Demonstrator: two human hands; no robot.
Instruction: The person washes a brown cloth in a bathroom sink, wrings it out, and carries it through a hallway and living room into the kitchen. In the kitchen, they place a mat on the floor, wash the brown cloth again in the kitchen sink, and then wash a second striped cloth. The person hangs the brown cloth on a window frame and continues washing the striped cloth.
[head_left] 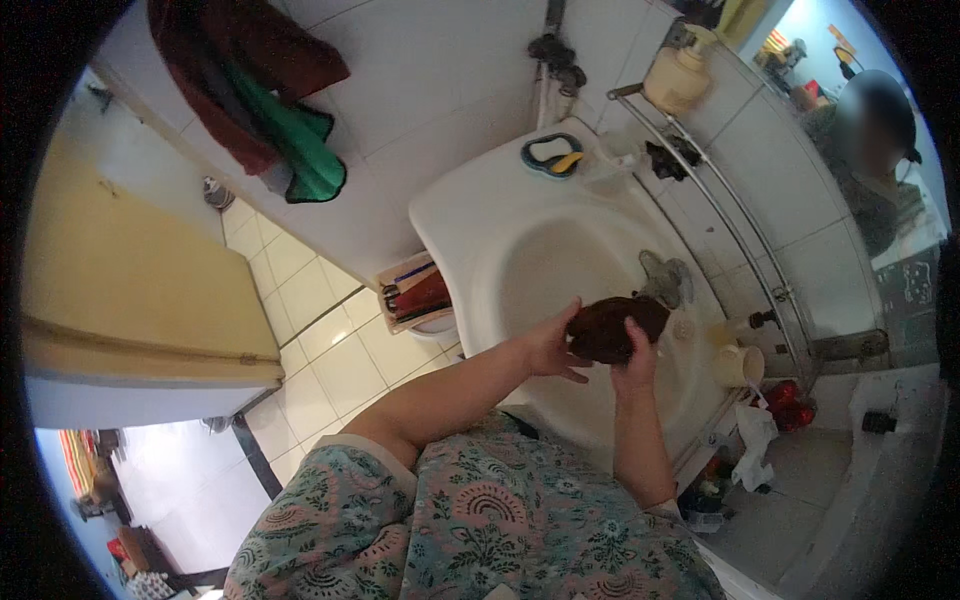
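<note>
Over the right side of the white washbasin [470,290], both hands hold a dark brown, flat bundle [610,332] that looks like a folded cloth. My left hand [553,347] grips its left end, with the lower fingers spread below it. My right hand [635,362] pinches its near edge, thumb on top. The far right end of the bundle lies close against the grey metal tap [660,278]; I cannot tell whether they touch or whether water runs.
A soap dish [552,156] with a yellow-handled brush and a clear cup [612,155] stand at the basin's far rim. A metal rail [715,190] carries a beige bottle [678,78]. At right are a cream mug [740,367] and mirror. A towel [250,90] hangs on the left wall.
</note>
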